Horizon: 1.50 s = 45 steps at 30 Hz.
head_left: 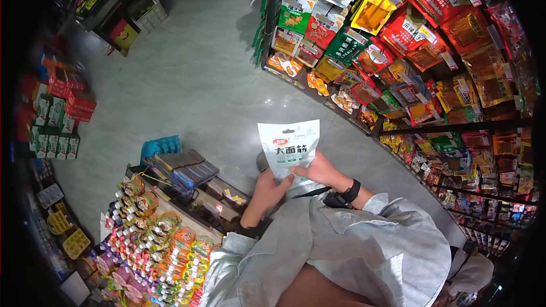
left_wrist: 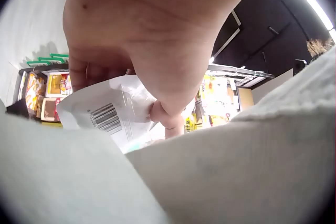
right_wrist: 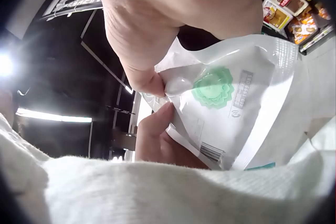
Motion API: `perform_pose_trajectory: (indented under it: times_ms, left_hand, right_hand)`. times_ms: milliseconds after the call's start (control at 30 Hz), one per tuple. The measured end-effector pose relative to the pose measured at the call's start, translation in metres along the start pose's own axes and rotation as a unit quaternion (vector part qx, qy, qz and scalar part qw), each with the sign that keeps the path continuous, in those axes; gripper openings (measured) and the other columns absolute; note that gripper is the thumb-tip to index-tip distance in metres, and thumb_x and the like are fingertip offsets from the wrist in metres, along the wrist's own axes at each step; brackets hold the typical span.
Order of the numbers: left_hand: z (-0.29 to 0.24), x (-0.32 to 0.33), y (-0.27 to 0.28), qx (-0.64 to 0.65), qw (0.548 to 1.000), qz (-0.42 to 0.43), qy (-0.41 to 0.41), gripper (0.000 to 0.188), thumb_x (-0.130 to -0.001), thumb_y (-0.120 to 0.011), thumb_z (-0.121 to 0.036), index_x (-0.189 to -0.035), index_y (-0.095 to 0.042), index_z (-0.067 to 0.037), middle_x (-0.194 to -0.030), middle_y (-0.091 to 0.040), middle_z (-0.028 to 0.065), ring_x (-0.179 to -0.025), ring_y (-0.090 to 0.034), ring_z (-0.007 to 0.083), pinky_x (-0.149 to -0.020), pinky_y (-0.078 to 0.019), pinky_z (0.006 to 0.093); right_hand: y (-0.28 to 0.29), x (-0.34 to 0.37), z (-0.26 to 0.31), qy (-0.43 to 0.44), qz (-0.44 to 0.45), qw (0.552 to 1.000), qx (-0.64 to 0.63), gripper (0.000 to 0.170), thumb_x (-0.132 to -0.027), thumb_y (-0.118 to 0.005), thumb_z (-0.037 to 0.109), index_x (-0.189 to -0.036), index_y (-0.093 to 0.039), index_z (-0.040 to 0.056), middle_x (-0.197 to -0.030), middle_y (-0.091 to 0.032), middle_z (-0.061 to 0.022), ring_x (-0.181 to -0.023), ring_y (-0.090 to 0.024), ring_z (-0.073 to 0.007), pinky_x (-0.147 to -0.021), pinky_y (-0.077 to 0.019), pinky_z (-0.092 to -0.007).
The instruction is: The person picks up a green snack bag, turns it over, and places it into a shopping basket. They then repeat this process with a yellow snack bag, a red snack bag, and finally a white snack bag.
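Both hands hold up a white snack packet with a red logo and dark lettering, its hanging hole at the top. The left hand grips its lower left part, the right hand its lower right, with the thumbs close together on it. The left wrist view has the packet with a barcode under the left hand. In the right wrist view a round green seal marks the packet, the right hand pinching its edge beside the other thumb. Some fingers are hidden behind the packet.
Shelves of hanging snack bags run along the right. At the lower left is a display of colourful pouches, beside a rack of flat packs. Grey floor lies ahead; red and green cartons stand far left.
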<state>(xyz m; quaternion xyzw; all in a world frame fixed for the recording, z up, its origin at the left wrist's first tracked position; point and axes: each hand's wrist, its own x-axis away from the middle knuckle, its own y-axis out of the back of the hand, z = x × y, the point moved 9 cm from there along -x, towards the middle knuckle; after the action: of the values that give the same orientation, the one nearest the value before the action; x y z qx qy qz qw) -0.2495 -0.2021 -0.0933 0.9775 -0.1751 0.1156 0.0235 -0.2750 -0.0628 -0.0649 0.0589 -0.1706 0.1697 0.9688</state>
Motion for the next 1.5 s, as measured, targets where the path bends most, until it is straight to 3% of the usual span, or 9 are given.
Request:
perform_pose_trajectory:
  times_ms: [500, 600, 700, 833, 1033, 1100, 1200, 1333, 1500]
  left_hand:
    - [-0.096, -0.208, -0.055, -0.145, 0.989, 0.011, -0.025, 0.035, -0.094, -0.067, -0.022, -0.121, -0.063, 0.001, -0.098, -0.073, 0.0176, -0.091, -0.072, 0.0239, -0.082, -0.0537, 0.0375]
    - [-0.099, -0.244, -0.061, -0.166, 0.985, -0.01, 0.047, 0.034, -0.098, -0.063, -0.024, -0.121, -0.061, 0.001, -0.093, -0.073, 0.0193, -0.085, -0.073, 0.0289, -0.078, -0.054, 0.0396]
    - [-0.084, -0.265, -0.062, -0.182, 0.982, -0.04, 0.036, 0.033, -0.1, -0.06, -0.026, -0.12, -0.061, 0.001, -0.089, -0.072, 0.0205, -0.082, -0.072, 0.0354, -0.075, -0.0538, 0.0405]
    - [-0.076, -0.297, -0.058, -0.176, 0.982, -0.044, 0.055, 0.035, -0.099, -0.061, -0.025, -0.123, -0.059, 0.0, -0.088, -0.071, 0.0217, -0.086, -0.07, 0.0421, -0.076, -0.0538, 0.0447]
    - [-0.119, -0.345, -0.077, -0.272, 0.959, 0.063, -0.042, 0.051, -0.09, -0.073, -0.026, -0.131, -0.057, -0.003, -0.107, -0.068, 0.0232, -0.097, -0.066, 0.0427, -0.083, -0.0532, 0.0455]
    - [-0.132, -0.357, -0.079, -0.258, 0.952, 0.068, -0.149, 0.05, -0.087, -0.076, -0.02, -0.13, -0.057, -0.003, -0.111, -0.066, 0.0214, -0.096, -0.066, 0.0375, -0.086, -0.0529, 0.0407]
    - [-0.131, -0.387, -0.057, -0.264, 0.947, 0.127, -0.135, 0.059, -0.087, -0.076, -0.017, -0.14, -0.053, -0.006, -0.118, -0.064, 0.0201, -0.103, -0.064, 0.0361, -0.09, -0.0523, 0.0404]
    - [-0.13, -0.449, -0.007, -0.223, 0.958, 0.123, -0.133, 0.06, -0.089, -0.072, -0.024, -0.143, -0.051, -0.007, -0.116, -0.063, 0.0173, -0.107, -0.063, 0.0353, -0.09, -0.0515, 0.042]
    - [-0.135, -0.513, 0.043, -0.205, 0.956, 0.178, -0.11, 0.064, -0.089, -0.072, -0.03, -0.145, -0.049, -0.008, -0.116, -0.067, 0.0146, -0.109, -0.064, 0.0321, -0.092, -0.051, 0.0422]
  right_hand:
    - [0.184, -0.127, -0.006, 0.062, -0.058, 0.975, -0.205, 0.037, -0.084, -0.077, 0.014, -0.118, -0.066, 0.0013, -0.107, -0.073, -0.0062, -0.096, -0.067, -0.0131, -0.085, -0.0546, -0.0307]
    - [0.222, -0.16, -0.014, 0.028, -0.049, 0.987, -0.148, 0.053, -0.082, -0.08, 0.016, -0.129, -0.058, 0.0023, -0.114, -0.069, -0.0053, -0.103, -0.065, -0.013, -0.088, -0.0533, -0.0306]
    - [0.253, -0.183, 0.003, 0.14, -0.119, 0.964, -0.192, 0.073, -0.08, -0.085, 0.02, -0.139, -0.045, 0.0036, -0.129, -0.059, -0.0084, -0.114, -0.06, -0.0167, -0.094, -0.0516, -0.0343]
    - [0.294, -0.183, 0.021, 0.143, -0.245, 0.959, 0.014, 0.087, -0.077, -0.087, 0.017, -0.145, -0.035, 0.0055, -0.144, -0.045, -0.0123, -0.132, -0.048, -0.0246, -0.106, -0.0442, -0.042]
    - [0.27, -0.214, 0.039, 0.089, -0.129, 0.986, -0.047, 0.092, -0.079, -0.086, 0.028, -0.15, -0.033, 0.0042, -0.14, -0.049, -0.0157, -0.128, -0.05, -0.0234, -0.105, -0.0439, -0.0356]
    - [0.276, -0.232, 0.026, 0.062, -0.185, 0.973, -0.12, 0.069, -0.09, -0.075, 0.023, -0.146, -0.041, 0.0021, -0.125, -0.061, -0.0104, -0.111, -0.06, -0.0174, -0.093, -0.0499, -0.0315]
    - [0.292, -0.251, 0.013, 0.009, -0.227, 0.936, -0.27, 0.037, -0.099, -0.065, 0.018, -0.132, -0.057, 0.0039, -0.11, -0.069, -0.0032, -0.094, -0.065, -0.0105, -0.075, -0.054, -0.0271]
    - [0.308, -0.263, 0.038, -0.087, -0.332, 0.911, -0.23, 0.028, -0.102, -0.062, 0.021, -0.125, -0.061, 0.0066, -0.108, -0.069, -0.0003, -0.088, -0.065, -0.0071, -0.06, -0.0502, -0.0236]
    - [0.293, -0.306, 0.066, -0.004, -0.382, 0.88, -0.282, 0.027, -0.101, -0.063, 0.019, -0.125, -0.061, 0.0058, -0.109, -0.07, -0.0022, -0.086, -0.067, -0.0083, -0.062, -0.0517, -0.0227]
